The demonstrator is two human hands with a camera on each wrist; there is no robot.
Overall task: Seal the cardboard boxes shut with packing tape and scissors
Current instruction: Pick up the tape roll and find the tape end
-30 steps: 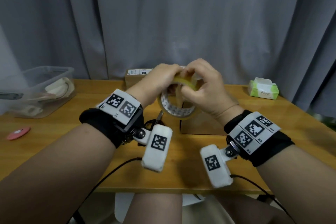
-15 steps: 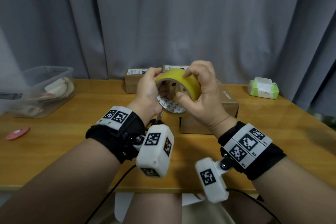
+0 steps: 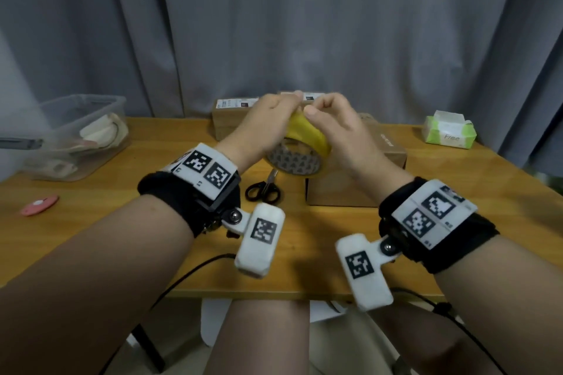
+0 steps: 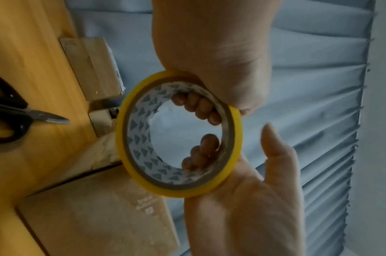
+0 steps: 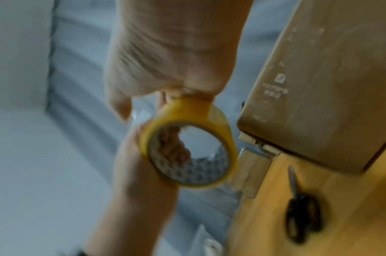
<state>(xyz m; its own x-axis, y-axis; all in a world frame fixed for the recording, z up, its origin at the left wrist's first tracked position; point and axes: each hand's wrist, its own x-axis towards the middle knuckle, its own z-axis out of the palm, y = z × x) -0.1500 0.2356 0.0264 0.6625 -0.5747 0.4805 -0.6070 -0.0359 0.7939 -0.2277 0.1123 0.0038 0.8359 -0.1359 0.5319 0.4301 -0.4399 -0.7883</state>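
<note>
A yellow packing tape roll (image 3: 307,140) with a printed white core is held above the wooden table between both hands. My left hand (image 3: 268,122) grips its left side, fingers hooked inside the core (image 4: 196,107). My right hand (image 3: 332,125) grips the right side, fingers also inside the core (image 4: 201,152), thumb raised off the rim. Black-handled scissors (image 3: 263,189) lie closed on the table under the roll. A brown cardboard box (image 3: 356,183) sits just right of them. Two smaller boxes (image 3: 231,113) with white labels stand behind, partly hidden by my hands.
A clear plastic bin (image 3: 76,137) with odds and ends stands at the back left, a pink disc (image 3: 39,205) in front of it. A green tissue pack (image 3: 449,131) sits at the back right. Grey curtain hangs behind the table (image 3: 152,222).
Both hands have turned the roll in their grip, so its core opening now faces down toward me. The thumbs have come together over the top of the roll.
</note>
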